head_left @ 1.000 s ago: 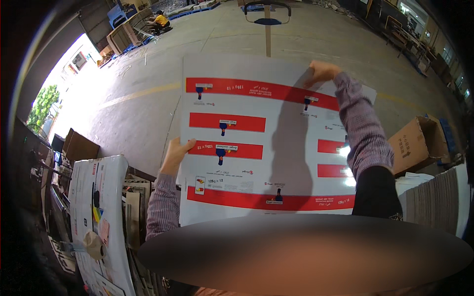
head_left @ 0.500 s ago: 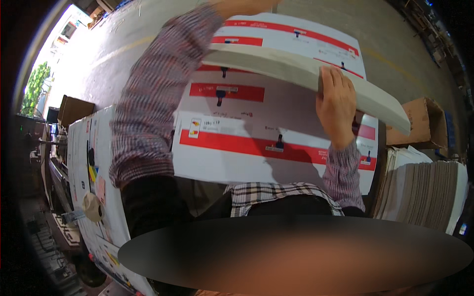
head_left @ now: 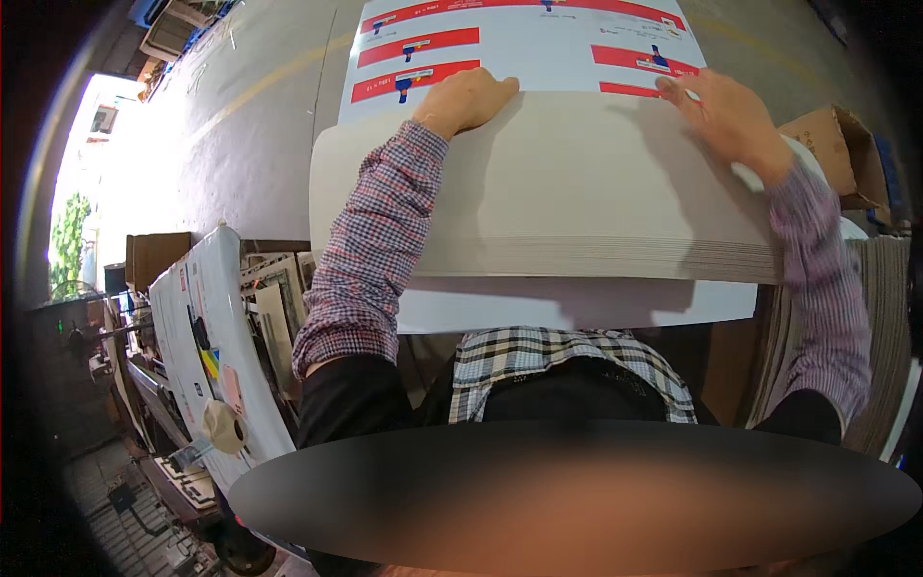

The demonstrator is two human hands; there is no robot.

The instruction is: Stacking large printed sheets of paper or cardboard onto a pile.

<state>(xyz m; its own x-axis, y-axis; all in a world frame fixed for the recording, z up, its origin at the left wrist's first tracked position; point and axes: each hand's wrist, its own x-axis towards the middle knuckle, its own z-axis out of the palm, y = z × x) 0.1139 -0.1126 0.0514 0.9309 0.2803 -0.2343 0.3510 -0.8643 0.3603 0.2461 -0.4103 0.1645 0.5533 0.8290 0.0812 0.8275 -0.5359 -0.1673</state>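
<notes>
Left hand (head_left: 464,99) curled over far edge of folded sheet stack (head_left: 577,202), gripping it; right hand (head_left: 731,115) flat, fingers spread on top; printed sheets (head_left: 510,48) beyond

Plain off-white on the turned-up back of the sheet stack (head_left: 577,192). White printed sheet (head_left: 524,48) beyond, banded with red bars and small blue marks. Red, white and blue fine check on both sleeves (head_left: 370,260). Black-and-white plaid shirt hem (head_left: 567,358) over dark cloth. Brown cardboard box (head_left: 836,144) at right. Pale grey concrete floor (head_left: 240,135), crossed by a faint yellow line.
</notes>
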